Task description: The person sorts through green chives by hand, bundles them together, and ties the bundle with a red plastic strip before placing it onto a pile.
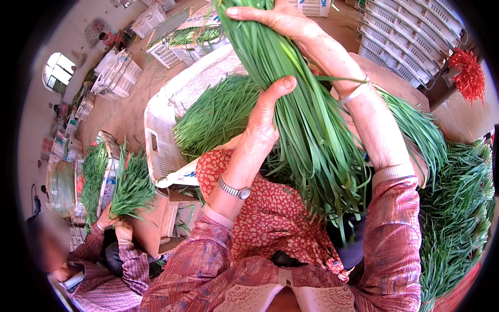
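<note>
A thick bunch of garlic chives hangs slantwise in front of me, its leaf ends drooping over my lap. My left hand grips it midway from the left side, thumb lying across the leaves. Higher up, my right hand is wrapped round the bunch near the top of the view, its thumb pointing left. The fingers of both hands are mostly hidden behind the leaves. Just beyond my left hand, a white plastic crate with a pale liner holds more loose chives.
Chives lie on a board to my right, beside a large heap of bunches. Red ties hang at the upper right near stacked white crates. At lower left, a co-worker's hands hold another bunch.
</note>
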`<action>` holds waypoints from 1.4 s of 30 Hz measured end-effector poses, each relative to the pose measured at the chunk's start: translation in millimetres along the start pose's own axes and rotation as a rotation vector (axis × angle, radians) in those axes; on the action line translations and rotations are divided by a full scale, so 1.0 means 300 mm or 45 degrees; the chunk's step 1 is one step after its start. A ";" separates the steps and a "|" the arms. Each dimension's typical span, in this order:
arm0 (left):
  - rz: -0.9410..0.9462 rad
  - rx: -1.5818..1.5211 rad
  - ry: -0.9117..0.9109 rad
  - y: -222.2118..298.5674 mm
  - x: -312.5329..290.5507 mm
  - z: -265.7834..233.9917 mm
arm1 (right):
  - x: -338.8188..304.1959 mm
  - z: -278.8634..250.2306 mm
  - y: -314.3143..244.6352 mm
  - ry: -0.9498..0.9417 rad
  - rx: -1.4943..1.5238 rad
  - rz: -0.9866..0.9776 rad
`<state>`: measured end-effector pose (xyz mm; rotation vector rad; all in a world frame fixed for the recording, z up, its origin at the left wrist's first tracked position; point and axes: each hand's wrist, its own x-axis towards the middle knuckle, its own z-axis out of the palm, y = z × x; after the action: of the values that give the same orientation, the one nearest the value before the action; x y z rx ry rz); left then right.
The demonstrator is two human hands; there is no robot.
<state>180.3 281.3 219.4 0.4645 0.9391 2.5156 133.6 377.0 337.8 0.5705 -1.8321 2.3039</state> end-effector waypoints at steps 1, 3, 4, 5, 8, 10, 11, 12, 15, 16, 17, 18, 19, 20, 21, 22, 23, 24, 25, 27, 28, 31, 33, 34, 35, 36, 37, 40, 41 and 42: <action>0.014 -0.096 -0.003 -0.025 -0.014 0.009 | -0.010 -0.011 -0.015 -0.093 -0.059 0.102; 0.109 -0.251 -0.039 -0.119 -0.028 0.020 | 0.021 -0.116 0.101 -0.035 -0.741 0.059; 0.127 -0.312 -0.104 -0.153 -0.045 -0.005 | -0.047 -0.133 0.119 -0.088 -0.855 0.121; 0.073 -0.353 0.065 -0.200 -0.076 -0.061 | -0.144 -0.139 0.148 -0.159 -0.892 0.178; -0.015 -0.377 0.509 -0.303 -0.176 -0.136 | -0.510 -0.221 0.301 -0.377 -1.103 0.569; 0.016 -0.381 0.437 -0.385 -0.220 -0.289 | -0.697 -0.203 0.278 -0.493 -0.917 0.796; -0.030 -0.523 0.352 -0.418 -0.239 -0.295 | -0.794 -0.222 0.324 -0.411 -1.006 0.772; -0.068 -0.657 0.267 -0.427 -0.258 -0.293 | -0.849 -0.213 0.359 -0.331 -1.093 0.738; -0.086 -0.479 0.259 -0.444 -0.292 -0.290 | -0.908 -0.212 0.427 -0.279 -1.238 0.721; -0.090 -0.393 0.210 -0.440 -0.303 -0.287 | -0.920 -0.198 0.450 -0.273 -1.223 0.725; -0.115 -0.285 0.138 -0.440 -0.335 -0.282 | -0.940 -0.175 0.478 -0.250 -1.261 0.632; -0.139 -0.182 0.062 -0.441 -0.359 -0.278 | -0.947 -0.150 0.489 -0.226 -1.304 0.537; -0.176 -0.197 0.079 -0.445 -0.362 -0.279 | -0.941 -0.119 0.484 -0.299 -1.387 0.675; -0.215 -0.213 0.096 -0.450 -0.365 -0.281 | -0.973 -0.104 0.547 -0.249 -1.543 0.514; -0.261 -0.217 0.148 -0.438 -0.373 -0.293 | -0.970 -0.070 0.547 -0.241 -1.629 0.515; -0.307 -0.216 0.184 -0.415 -0.367 -0.297 | -0.958 -0.042 0.544 -0.219 -1.721 0.509; -0.370 -0.220 0.300 -0.393 -0.369 -0.298 | -0.970 -0.023 0.570 -0.168 -1.910 0.389; -0.388 -0.095 0.421 -0.367 -0.360 -0.285 | -0.963 -0.005 0.562 -0.160 -1.894 0.358; -0.445 -0.035 0.410 -0.334 -0.356 -0.289 | -0.952 0.016 0.539 -0.166 -1.849 0.352; -0.553 0.060 0.449 -0.251 -0.350 -0.288 | -0.951 0.026 0.489 -0.178 -1.604 0.245; -0.583 -0.006 0.458 -0.210 -0.351 -0.281 | -0.931 0.009 0.400 -0.331 -1.444 0.357; -0.608 0.221 0.368 -0.083 -0.362 -0.245 | -0.858 -0.099 0.180 -0.481 -1.385 0.176; -0.748 0.374 0.195 -0.003 -0.349 -0.232 | -0.798 -0.215 0.095 -0.279 -1.006 0.006; -0.726 0.405 0.101 -0.004 -0.340 -0.214 | -0.765 -0.271 0.085 -0.145 -0.790 -0.032; -0.676 0.526 0.120 0.035 -0.367 -0.201 | -0.721 -0.289 0.065 0.013 -0.733 0.032; -0.631 0.646 0.124 0.068 -0.371 -0.179 | -0.678 -0.324 0.037 0.185 -0.680 0.097; -0.629 0.660 0.109 0.091 -0.371 -0.162 | -0.633 -0.358 0.076 0.235 -0.723 0.001; -0.715 0.857 0.059 0.147 -0.377 -0.079 | -0.552 -0.339 0.095 0.125 -0.533 0.230; -0.738 0.963 0.102 0.151 -0.370 -0.023 | -0.550 -0.339 0.127 0.135 -0.441 0.222; -0.752 1.073 0.171 0.164 -0.381 0.006 | -0.547 -0.319 0.132 0.122 -0.334 0.213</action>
<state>266.6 193.0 235.5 0.1947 1.8611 1.5597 251.2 479.1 222.3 0.2742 -2.1599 2.0926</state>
